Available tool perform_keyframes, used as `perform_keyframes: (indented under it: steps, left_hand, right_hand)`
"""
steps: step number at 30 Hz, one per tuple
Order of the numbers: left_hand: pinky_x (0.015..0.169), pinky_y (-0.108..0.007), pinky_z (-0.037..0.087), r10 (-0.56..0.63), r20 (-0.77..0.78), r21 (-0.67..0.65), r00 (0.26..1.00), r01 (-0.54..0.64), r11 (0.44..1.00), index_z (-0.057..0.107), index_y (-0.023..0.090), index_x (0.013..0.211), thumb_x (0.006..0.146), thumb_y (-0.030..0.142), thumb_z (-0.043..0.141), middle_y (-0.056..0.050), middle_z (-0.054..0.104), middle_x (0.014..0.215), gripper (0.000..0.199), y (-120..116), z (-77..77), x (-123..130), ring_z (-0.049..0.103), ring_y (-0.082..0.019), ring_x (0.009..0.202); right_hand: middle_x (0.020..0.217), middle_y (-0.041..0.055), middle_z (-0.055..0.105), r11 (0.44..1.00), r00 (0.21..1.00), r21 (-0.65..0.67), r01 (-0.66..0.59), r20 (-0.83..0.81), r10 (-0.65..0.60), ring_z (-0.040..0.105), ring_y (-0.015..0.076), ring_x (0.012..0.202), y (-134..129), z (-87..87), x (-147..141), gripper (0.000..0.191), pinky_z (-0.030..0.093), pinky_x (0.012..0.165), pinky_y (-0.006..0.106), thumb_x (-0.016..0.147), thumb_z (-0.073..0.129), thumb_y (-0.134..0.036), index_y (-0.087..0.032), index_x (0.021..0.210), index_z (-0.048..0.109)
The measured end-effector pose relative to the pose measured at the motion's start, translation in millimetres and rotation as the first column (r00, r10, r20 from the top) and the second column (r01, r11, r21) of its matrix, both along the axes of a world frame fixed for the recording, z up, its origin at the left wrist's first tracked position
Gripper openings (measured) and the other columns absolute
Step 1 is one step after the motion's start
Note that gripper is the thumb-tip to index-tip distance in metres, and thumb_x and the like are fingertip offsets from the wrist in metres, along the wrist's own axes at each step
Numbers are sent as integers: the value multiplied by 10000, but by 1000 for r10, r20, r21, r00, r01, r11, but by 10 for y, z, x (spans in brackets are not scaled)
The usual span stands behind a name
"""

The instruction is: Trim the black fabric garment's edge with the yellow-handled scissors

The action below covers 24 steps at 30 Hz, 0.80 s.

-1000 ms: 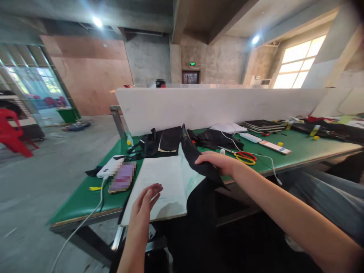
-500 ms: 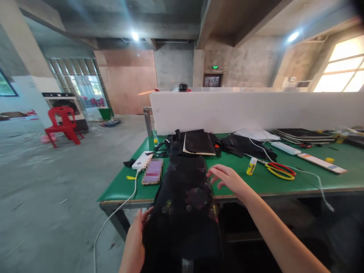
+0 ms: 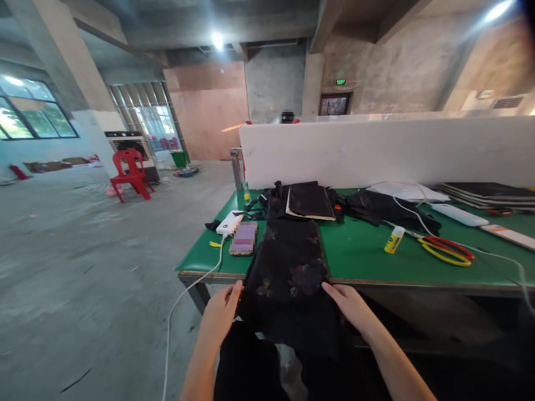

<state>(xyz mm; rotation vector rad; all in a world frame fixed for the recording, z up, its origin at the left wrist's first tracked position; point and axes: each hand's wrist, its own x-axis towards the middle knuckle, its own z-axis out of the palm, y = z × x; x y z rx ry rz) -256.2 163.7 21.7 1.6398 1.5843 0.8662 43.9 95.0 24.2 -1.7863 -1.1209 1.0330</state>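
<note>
A black cloth with a faded flower pattern lies partly on the green table and hangs over its front edge toward my lap. At its left edge my left hand pinches the side, thumb uppermost. My right hand holds the opposite side near the large dark red flower, its fingers hidden beneath the cloth. Beyond the far end of the cloth rests a black-covered notebook on dark fabric scraps.
Left of the cloth are a phone and a white power bank with a trailing cable. A glue stick and red-and-yellow-handled scissors lie to the right. A white partition stands behind the table.
My right hand has come down from above the table and closed on the cloth's right side. My left hand now pinches the left edge. The cloth's near end has lifted, and the view has turned left.
</note>
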Motion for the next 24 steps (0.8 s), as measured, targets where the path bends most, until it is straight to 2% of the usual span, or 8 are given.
perform_keyframes:
  steps: [2,4,6,9,12,14,20,24]
  left_hand:
    - [757,-316,450,34,-97,73,995,-27,997,655,208,884,808,549,392,-72,693,892,437,18,49,-2,631,-238,850]
    - [796,-312,443,36,-106,135,994,-22,991,631,198,943,830,508,373,-76,680,958,419,35,110,33,620,-225,897]
    - [840,-310,433,0,-99,155,995,16,988,610,177,1015,843,480,363,-87,663,1029,428,53,180,98,604,-218,957]
    - [918,-331,396,-106,-153,121,983,125,985,590,167,1101,842,476,377,-93,631,1122,456,75,291,200,562,-229,1055]
    - [962,-358,360,-194,-190,83,962,212,974,603,176,1102,840,500,382,-89,618,1157,472,85,376,249,523,-247,1116]
    - [969,-365,355,-203,-178,90,963,221,971,611,182,1090,835,514,392,-86,615,1163,472,92,397,253,516,-254,1125]
    - [981,-321,368,-268,148,5,952,271,963,432,158,1270,824,483,460,-108,555,1246,552,197,333,285,508,-201,1148]
    - [977,-321,371,-209,257,9,944,214,977,469,134,1223,788,436,533,-137,517,1277,534,323,345,349,494,-211,1162]
  right_hand:
    - [699,50,643,993,940,117,36,333,-73,604,205,673,6,39,37,444,432,594,296,777,466,-572,-167,861,626]
    - [775,39,644,967,855,249,52,490,-172,598,197,734,-20,91,16,394,432,644,302,803,453,-526,-198,974,588]
    - [828,30,636,948,842,317,2,511,-173,591,175,742,-49,149,-61,351,443,663,297,829,434,-483,-216,1024,550]
    - [905,36,625,923,868,364,-122,491,-79,587,159,799,-61,200,-211,284,461,741,296,847,436,-413,-212,1020,539]
    - [973,49,614,890,841,390,-237,541,-14,568,175,918,-65,198,-329,242,446,831,322,851,444,-343,-202,1024,538]
    - [990,49,608,874,815,389,-291,579,14,550,185,961,-83,189,-379,219,433,859,343,854,443,-312,-205,1018,540]
    - [1016,53,599,867,781,371,-332,624,33,530,203,988,-144,186,-413,214,419,882,381,861,435,-288,-207,1025,547]
    - [1028,62,597,864,781,368,-344,623,45,531,210,999,-144,190,-382,229,426,879,381,866,422,-292,-207,1039,547]
